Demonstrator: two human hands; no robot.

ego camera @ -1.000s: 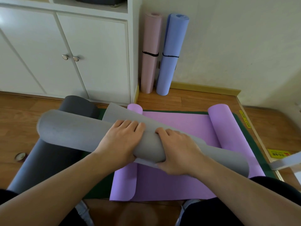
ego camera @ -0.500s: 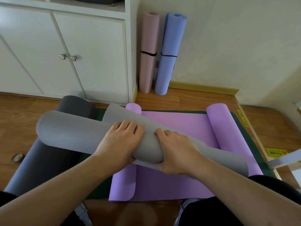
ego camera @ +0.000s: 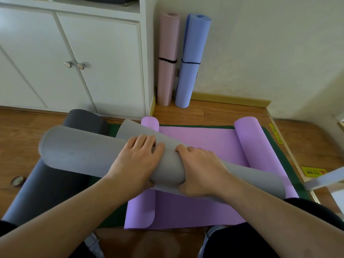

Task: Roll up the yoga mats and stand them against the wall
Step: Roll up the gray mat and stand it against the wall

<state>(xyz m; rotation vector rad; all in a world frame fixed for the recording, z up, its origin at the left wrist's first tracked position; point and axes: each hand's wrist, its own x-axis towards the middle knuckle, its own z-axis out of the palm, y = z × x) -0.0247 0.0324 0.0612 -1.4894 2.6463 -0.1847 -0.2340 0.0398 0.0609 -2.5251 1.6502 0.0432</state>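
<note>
Against the cream wall (ego camera: 260, 53) two rolled mats are already standing, while over the flat purple foam mat (ego camera: 195, 144) both hands, left hand (ego camera: 135, 161) and right hand (ego camera: 201, 170), are clasping the half-rolled grey foam mat (ego camera: 78, 153), which probably needs even pressure and aligned edges.

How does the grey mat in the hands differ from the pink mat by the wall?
The grey mat lies crosswise, gripped by both hands over the purple mat; the pink mat stands upright against the wall. The grey mat is loosely rolled with a free edge and no tie; the pink mat is tightly rolled with a black band. Both are rolled.
</note>
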